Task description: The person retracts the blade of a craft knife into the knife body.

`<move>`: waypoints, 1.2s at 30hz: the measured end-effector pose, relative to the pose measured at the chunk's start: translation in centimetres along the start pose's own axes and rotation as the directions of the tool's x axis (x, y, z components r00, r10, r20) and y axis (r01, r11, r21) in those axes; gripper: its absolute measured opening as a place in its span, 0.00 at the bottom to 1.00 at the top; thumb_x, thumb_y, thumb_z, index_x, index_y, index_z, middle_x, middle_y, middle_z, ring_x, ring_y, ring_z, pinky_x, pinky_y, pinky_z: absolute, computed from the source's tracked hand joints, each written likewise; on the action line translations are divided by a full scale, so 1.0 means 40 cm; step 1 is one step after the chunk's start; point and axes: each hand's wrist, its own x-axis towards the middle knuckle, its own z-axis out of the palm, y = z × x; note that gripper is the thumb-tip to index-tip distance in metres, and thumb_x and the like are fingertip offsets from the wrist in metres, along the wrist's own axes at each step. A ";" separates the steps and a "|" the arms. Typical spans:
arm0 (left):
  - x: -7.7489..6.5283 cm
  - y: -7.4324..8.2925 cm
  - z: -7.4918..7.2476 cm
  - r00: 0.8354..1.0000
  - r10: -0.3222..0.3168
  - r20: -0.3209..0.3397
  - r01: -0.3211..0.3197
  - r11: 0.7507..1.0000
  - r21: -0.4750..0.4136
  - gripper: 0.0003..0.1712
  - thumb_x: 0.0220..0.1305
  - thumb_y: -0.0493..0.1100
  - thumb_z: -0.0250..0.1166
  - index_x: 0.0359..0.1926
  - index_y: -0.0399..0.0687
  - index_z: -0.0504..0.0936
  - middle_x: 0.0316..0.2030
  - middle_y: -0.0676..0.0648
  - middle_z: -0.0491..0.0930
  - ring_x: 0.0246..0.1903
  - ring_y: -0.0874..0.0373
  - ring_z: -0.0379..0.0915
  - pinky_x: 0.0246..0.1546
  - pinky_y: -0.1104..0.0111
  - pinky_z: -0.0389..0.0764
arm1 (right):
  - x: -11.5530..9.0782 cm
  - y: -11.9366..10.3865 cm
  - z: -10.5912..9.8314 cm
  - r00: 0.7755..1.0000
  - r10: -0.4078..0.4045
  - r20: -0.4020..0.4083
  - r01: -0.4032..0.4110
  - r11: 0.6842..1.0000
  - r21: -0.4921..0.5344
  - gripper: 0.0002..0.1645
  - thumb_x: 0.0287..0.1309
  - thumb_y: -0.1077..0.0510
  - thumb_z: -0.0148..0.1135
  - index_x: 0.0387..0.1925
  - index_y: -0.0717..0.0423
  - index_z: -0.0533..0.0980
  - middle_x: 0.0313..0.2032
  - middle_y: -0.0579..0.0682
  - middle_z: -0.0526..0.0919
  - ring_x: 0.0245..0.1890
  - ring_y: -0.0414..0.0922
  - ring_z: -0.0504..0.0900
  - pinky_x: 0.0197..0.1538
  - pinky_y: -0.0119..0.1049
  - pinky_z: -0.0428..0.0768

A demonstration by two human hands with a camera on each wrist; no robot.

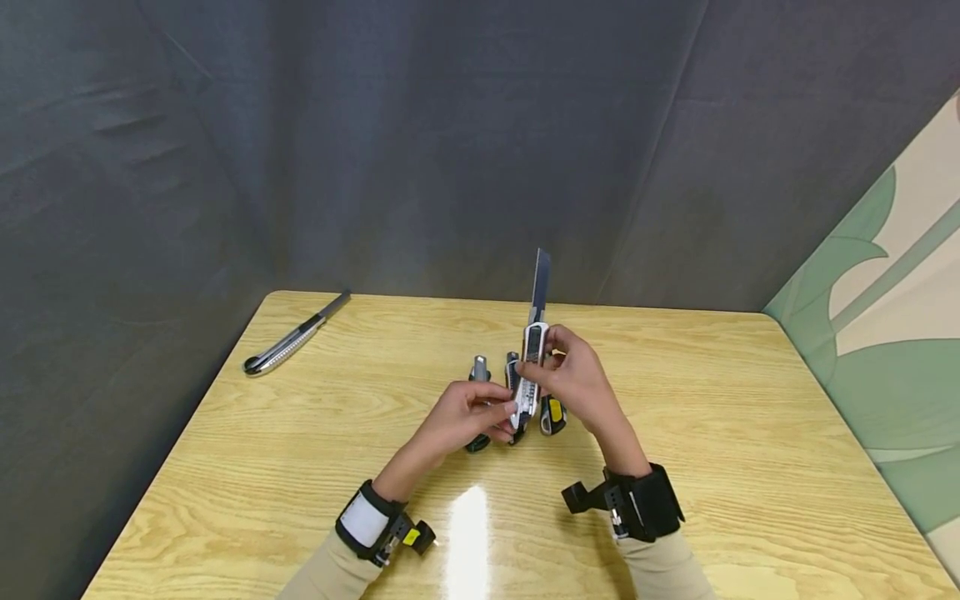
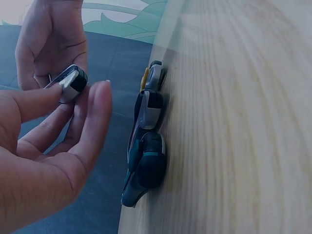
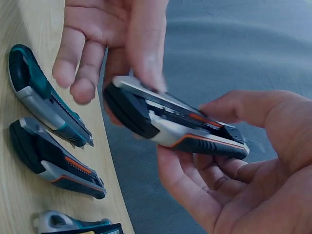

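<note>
A silver and black utility knife point(image 1: 531, 367) with orange trim is held above the table, its long blade point(image 1: 540, 283) extended away from me. My right hand point(image 1: 573, 375) grips the middle of its handle, thumb on one side and fingers curled beneath, as the right wrist view shows. At the handle's rear end, my left hand point(image 1: 468, 412) pinches it between thumb and fingers. Beneath lie a green and grey utility knife point(image 3: 46, 100), a second orange-trimmed utility knife point(image 3: 58, 161) and a utility knife with a yellow patch point(image 1: 553, 414).
Another silver utility knife point(image 1: 288, 343), blade extended, lies at the far left of the wooden table point(image 1: 712, 400). A dark cloth point(image 1: 480, 150) hangs behind the table's back edge. At the right stands a leaf-patterned panel point(image 1: 885, 333).
</note>
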 end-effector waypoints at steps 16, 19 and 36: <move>0.003 -0.009 -0.004 0.998 0.027 -0.051 -0.029 0.999 -0.044 0.18 0.63 0.37 0.61 0.53 0.35 0.77 0.47 0.29 0.79 0.37 0.41 0.80 0.42 0.51 0.85 | 0.000 -0.008 0.003 0.999 -0.014 0.040 0.007 0.988 0.156 0.21 0.53 0.58 0.68 0.46 0.62 0.71 0.44 0.61 0.84 0.37 0.49 0.83 0.32 0.35 0.84; 0.002 -0.008 0.000 0.998 0.038 -0.052 -0.040 0.998 -0.040 0.18 0.62 0.37 0.62 0.53 0.36 0.78 0.48 0.30 0.79 0.38 0.43 0.80 0.42 0.53 0.86 | 0.002 -0.005 0.006 0.999 -0.021 0.047 0.014 0.989 0.145 0.21 0.53 0.57 0.67 0.46 0.61 0.71 0.43 0.61 0.84 0.37 0.49 0.83 0.33 0.35 0.85; 0.004 -0.021 -0.007 0.991 0.064 -0.115 -0.059 0.997 0.044 0.16 0.60 0.38 0.64 0.49 0.41 0.81 0.45 0.35 0.82 0.34 0.49 0.82 0.36 0.60 0.88 | 0.007 0.008 0.027 0.998 0.007 -0.060 0.010 0.960 0.281 0.23 0.62 0.44 0.57 0.43 0.61 0.78 0.43 0.69 0.83 0.37 0.52 0.84 0.34 0.48 0.88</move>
